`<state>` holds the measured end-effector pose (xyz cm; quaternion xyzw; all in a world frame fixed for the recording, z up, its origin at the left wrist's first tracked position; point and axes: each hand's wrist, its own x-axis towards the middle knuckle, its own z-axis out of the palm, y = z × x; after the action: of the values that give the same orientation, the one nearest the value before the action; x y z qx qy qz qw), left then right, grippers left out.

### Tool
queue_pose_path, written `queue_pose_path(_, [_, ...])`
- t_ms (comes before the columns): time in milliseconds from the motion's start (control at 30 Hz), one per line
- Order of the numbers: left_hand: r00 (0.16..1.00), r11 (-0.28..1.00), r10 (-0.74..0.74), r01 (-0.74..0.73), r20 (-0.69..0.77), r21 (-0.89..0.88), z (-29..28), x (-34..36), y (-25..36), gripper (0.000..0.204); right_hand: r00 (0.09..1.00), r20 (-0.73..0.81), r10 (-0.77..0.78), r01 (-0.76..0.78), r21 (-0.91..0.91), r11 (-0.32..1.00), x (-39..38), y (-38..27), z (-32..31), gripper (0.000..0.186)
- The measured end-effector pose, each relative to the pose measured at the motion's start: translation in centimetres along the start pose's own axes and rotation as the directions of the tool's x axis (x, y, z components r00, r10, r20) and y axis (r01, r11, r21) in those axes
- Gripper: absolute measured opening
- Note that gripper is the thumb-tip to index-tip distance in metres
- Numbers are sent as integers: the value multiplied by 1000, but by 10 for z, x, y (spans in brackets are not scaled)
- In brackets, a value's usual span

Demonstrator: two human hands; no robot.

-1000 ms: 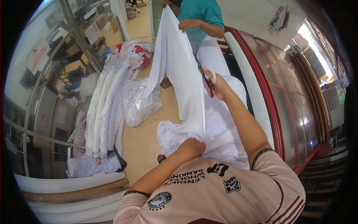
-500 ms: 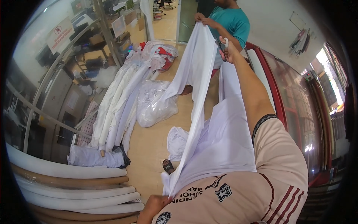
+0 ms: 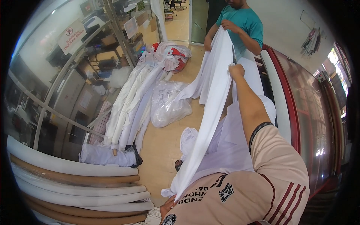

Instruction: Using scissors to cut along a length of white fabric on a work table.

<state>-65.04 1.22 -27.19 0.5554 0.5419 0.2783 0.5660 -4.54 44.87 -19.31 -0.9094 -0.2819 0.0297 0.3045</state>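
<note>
My right hand (image 3: 237, 71), arm stretched forward, is closed at the long edge of the white fabric (image 3: 212, 112); the dark scissors (image 3: 234, 59) show just beyond it, mostly hidden. My left hand (image 3: 168, 206) grips the fabric's near end low against my shirt, partly hidden. The fabric runs taut and folded from there to a person in teal (image 3: 245, 28), whose hands hold its far end. More white cloth (image 3: 228, 150) drapes below, beside a small white bundle (image 3: 188, 140) on the floor.
Long white rolls (image 3: 127, 105) lie on the left beside a clear plastic bag (image 3: 168, 103) and a heap of white and red cloth (image 3: 174, 56). Horizontal rolls (image 3: 75, 155) fill the lower left. A glass partition (image 3: 45, 93) stands left, a red-framed panel (image 3: 294, 123) right.
My right hand first reached forward with the scissors and is now closed higher along the fabric edge. My left hand moved down toward my body, pulling the fabric taut. The other person shifted right.
</note>
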Motion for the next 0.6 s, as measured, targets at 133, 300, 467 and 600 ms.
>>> queue_pose_path(133, [939,919,-340,319,-56,-232,17,28,9,21,999,-50,6,5,234,972,9,26,-16,36])
queue_pose_path(300, [963,813,-254,160,-94,-560,39,110,32,30,998,20,-57,34,595,803,-46,64,-100,15])
queue_pose_path(467, [987,433,-86,163,139,-887,66,229,97,36,989,149,20,-112,640,760,-133,114,-191,16])
queue_pose_path(600, [960,911,217,-135,174,-390,102,300,194,30,968,235,85,-220,642,735,-192,151,-211,20])
